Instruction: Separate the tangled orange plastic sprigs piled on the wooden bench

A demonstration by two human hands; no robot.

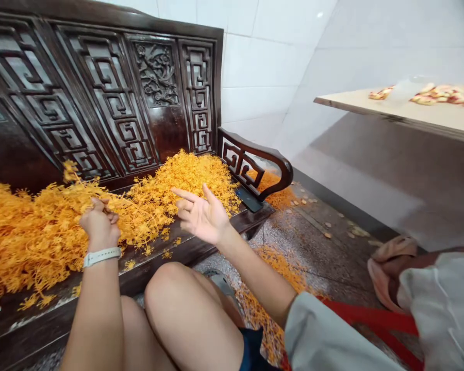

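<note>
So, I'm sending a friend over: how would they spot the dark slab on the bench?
Find the carved wooden bench, then the curved armrest just right of the yellow heap in the picture. Between the two lies the dark, phone-like slab. Flat and smooth, it differs from the openwork armrest and the heap's spidery texture.

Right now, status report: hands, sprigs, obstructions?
Left grip closed on yellow sprig; right grip open, empty. More sprigs heaped along bench. Phone-like slab beside armrest, touching neither.

Bright; glare on wall [270, 62]; tabletop [350, 100] shadow; edges stretched.
</note>
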